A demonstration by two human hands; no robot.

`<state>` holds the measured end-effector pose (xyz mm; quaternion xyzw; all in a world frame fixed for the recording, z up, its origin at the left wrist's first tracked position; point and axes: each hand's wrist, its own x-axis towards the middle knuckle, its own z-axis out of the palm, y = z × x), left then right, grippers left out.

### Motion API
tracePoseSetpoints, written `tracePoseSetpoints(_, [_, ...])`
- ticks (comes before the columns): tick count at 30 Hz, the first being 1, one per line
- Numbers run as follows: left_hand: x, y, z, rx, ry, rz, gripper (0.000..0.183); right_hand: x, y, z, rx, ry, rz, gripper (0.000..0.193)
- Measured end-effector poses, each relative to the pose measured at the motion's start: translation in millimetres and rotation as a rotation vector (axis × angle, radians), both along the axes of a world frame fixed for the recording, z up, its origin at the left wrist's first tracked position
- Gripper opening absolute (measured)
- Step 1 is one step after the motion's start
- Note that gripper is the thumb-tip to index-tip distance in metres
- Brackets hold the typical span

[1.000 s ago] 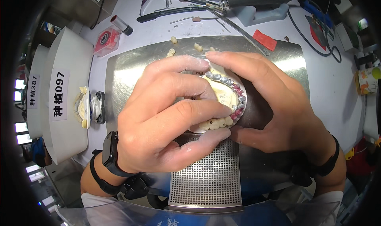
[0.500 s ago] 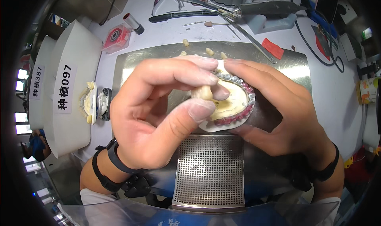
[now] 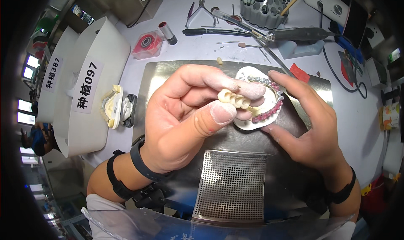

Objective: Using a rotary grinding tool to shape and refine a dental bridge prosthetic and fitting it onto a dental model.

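Between the thumb and fingertips of my left hand (image 3: 176, 122) is a cream-coloured dental bridge (image 3: 232, 99), its hollow undersides turned up toward me. White dust coats the thumb and fingers. Beneath and just right of it is a dental arch model (image 3: 248, 124) with a white base, pink gums and silvery tooth stumps. My right hand (image 3: 315, 141) grips the model's right side, index finger at the far edge and thumb at the near edge. The left fingers cover part of the model's left side. A loose tooth-coloured piece (image 3: 219, 60) lies at the metal plate's far edge.
A metal plate (image 3: 153, 82) lies under my hands, with a perforated metal grille (image 3: 229, 185) nearer me. White bins (image 3: 105, 42) and another dental model (image 3: 112, 107) stand left. A handpiece (image 3: 299, 33), pliers (image 3: 201, 13), a grey bur holder (image 3: 263, 10) and a cable (image 3: 330, 67) are beyond.
My left hand has turned the bridge, so its hollow undersides now show. The right-hand fingers have shifted along the model's edge, and more of the model is visible. The whole view has shifted slightly.
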<state>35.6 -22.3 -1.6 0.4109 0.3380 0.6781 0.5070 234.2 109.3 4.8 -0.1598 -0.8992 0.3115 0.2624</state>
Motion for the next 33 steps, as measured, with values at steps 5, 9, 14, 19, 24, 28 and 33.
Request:
tracePoseSetpoints(5, [2.8, 2.3, -1.1, 0.017, -0.015, 0.006, 0.029, 0.5, 1.0, -0.2, -0.013, 0.022, 0.012, 0.069])
tracePoseSetpoints(9, [2.9, 2.0, -1.3, 0.003, -0.045, -0.022, 0.027, 0.8, 0.8, -1.1, -0.004, 0.024, 0.013, 0.069])
tracePoseSetpoints(14, [5.1, 0.9, 1.0, -0.024, -0.075, -0.035, 0.026, 1.8, 0.9, -0.8, -0.011, 0.016, 0.021, 0.069])
tracePoseSetpoints(19, [6.9, 1.4, 4.0, -0.068, -0.108, -0.03, 0.026, 2.2, 1.6, -0.7, 0.001, 0.013, 0.022, 0.068])
tracePoseSetpoints(24, [1.7, 2.1, -0.7, -0.059, -0.064, -0.044, 0.026, 0.5, 2.5, -1.0, -0.01, 0.013, 0.026, 0.068])
tracePoseSetpoints(28, [4.6, 1.7, 0.2, -0.042, -0.037, -0.039, 0.028, 1.7, 2.2, -1.2, -0.006, 0.015, 0.029, 0.068])
tracePoseSetpoints(33, [4.2, 1.7, -0.8, -0.077, 0.003, -0.014, 0.028, 3.7, 4.6, -1.7, -0.003, 0.005, 0.042, 0.069])
